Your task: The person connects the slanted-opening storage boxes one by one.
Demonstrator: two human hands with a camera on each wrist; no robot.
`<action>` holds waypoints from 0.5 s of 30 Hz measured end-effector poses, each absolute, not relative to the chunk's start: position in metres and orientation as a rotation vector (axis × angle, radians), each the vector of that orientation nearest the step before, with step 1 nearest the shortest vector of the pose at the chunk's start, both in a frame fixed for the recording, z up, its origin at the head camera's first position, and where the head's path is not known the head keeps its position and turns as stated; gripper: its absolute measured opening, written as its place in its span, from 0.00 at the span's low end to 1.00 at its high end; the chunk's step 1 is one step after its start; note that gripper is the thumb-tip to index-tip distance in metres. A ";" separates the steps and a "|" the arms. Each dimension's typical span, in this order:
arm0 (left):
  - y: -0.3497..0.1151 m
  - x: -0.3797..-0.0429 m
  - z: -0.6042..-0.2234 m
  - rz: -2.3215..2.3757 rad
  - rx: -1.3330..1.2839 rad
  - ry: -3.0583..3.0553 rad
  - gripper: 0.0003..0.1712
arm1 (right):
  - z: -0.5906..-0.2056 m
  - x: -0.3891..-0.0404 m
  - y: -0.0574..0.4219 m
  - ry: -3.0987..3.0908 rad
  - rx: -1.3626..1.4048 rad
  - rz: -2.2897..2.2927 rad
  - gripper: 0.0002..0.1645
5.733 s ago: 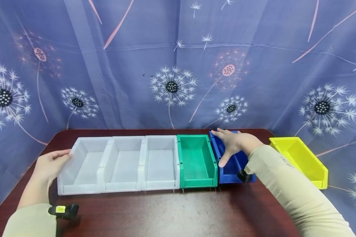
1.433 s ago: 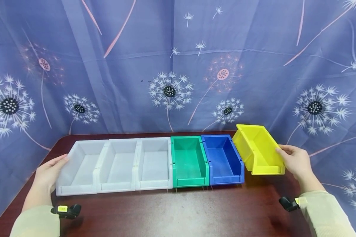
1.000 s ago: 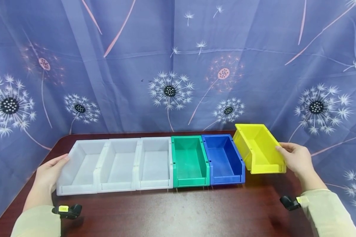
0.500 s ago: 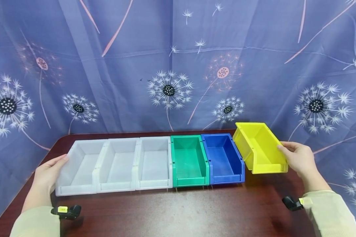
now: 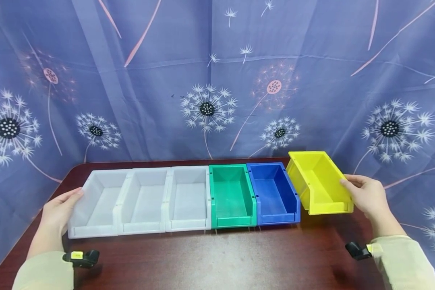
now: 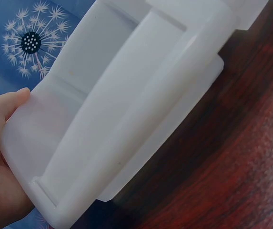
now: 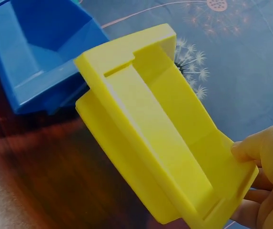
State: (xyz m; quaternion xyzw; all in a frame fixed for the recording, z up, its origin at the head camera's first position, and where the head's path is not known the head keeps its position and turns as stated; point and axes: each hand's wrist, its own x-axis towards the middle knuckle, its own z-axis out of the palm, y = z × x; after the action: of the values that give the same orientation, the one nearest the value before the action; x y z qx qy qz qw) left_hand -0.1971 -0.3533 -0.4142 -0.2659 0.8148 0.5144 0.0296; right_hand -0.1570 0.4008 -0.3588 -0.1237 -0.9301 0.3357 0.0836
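Note:
My left hand point(image 5: 58, 211) grips the outer left wall of the leftmost white storage bin point(image 5: 99, 201), thumb at the rim; the left wrist view shows the white bin point(image 6: 122, 95) with the fingers behind its wall. My right hand point(image 5: 367, 197) pinches the right wall of a yellow storage bin point(image 5: 324, 181), thumb inside and fingers outside. The yellow bin is raised, with a shadow on the table below. Its left side is close beside the blue bin point(image 5: 272, 193), and in the right wrist view the yellow bin point(image 7: 150, 124) overlaps the blue bin's corner.
Two more white bins point(image 5: 145, 197) point(image 5: 188, 197) and a green bin point(image 5: 233, 193) stand side by side between the leftmost white bin and the blue one. They sit near the back of a dark red-brown table point(image 5: 210, 262). A blue dandelion-print curtain point(image 5: 152, 100) hangs behind.
Earlier my right hand was on the blue bin, which now sits against the green one. The yellow bin has since been taken hold of, lifted and brought left. Over the last second it barely shifts.

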 end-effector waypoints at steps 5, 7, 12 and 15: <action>-0.353 -0.197 -0.414 1.585 -0.830 2.508 0.45 | -0.355 -0.157 0.401 -2.749 -0.373 1.039 0.35; -0.353 -0.197 -0.414 1.583 -0.836 2.514 0.45 | -0.355 -0.157 0.400 -2.753 -0.372 1.039 0.35; -0.354 -0.196 -0.415 1.589 -0.836 2.522 0.44 | -0.358 -0.156 0.400 -2.749 -0.371 1.017 0.34; -0.354 -0.196 -0.415 1.587 -0.833 2.524 0.44 | -0.359 -0.156 0.400 -2.740 -0.369 1.017 0.33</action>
State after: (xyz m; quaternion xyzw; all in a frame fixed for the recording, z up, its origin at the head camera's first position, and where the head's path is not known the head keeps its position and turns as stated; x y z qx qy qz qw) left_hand -0.1961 -0.3542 -0.4151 -0.2690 0.8151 0.5125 0.0227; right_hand -0.1565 0.3997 -0.3587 -0.1248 -0.9257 0.3436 0.0976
